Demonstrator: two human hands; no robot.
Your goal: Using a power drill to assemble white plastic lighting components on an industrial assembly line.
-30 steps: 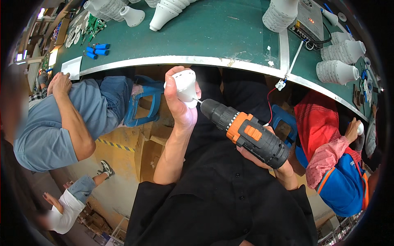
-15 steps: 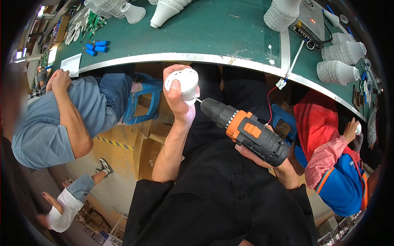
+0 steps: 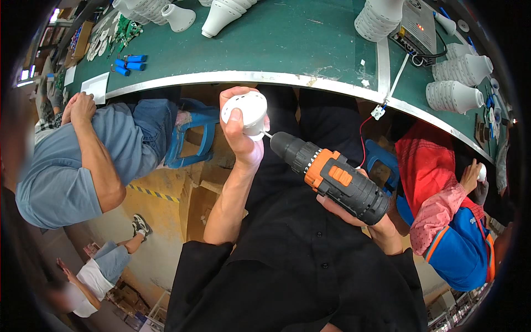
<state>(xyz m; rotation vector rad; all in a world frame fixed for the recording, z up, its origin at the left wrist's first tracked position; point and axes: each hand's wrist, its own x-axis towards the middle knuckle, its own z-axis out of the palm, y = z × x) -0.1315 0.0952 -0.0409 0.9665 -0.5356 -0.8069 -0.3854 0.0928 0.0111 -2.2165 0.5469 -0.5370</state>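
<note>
My left hand [image 3: 239, 133] is closed around a white cone-shaped lamp housing [image 3: 247, 112] with small holes along its wide rim. It holds the housing in front of the bench edge, above my lap. The black and orange cordless drill [image 3: 332, 178] is gripped from below by my right hand [image 3: 345, 210], whose fingers are partly hidden behind the tool. The drill points up and left, and its thin bit [image 3: 266, 134] meets the narrow lower end of the housing. Whether the bit is inside a hole cannot be made out.
A green workbench [image 3: 265, 52] with a pale edge runs across the top. White housings [image 3: 379, 22] stand in stacks on it, beside a metal power supply [image 3: 415, 27]. Blue cylindrical cells [image 3: 130, 65] lie at left. Seated people flank me, one in blue [image 3: 83, 166]; another person stands behind.
My hands, the drill and the housing hold almost the same place. At lower left, the standing person in the white top has shifted slightly.
</note>
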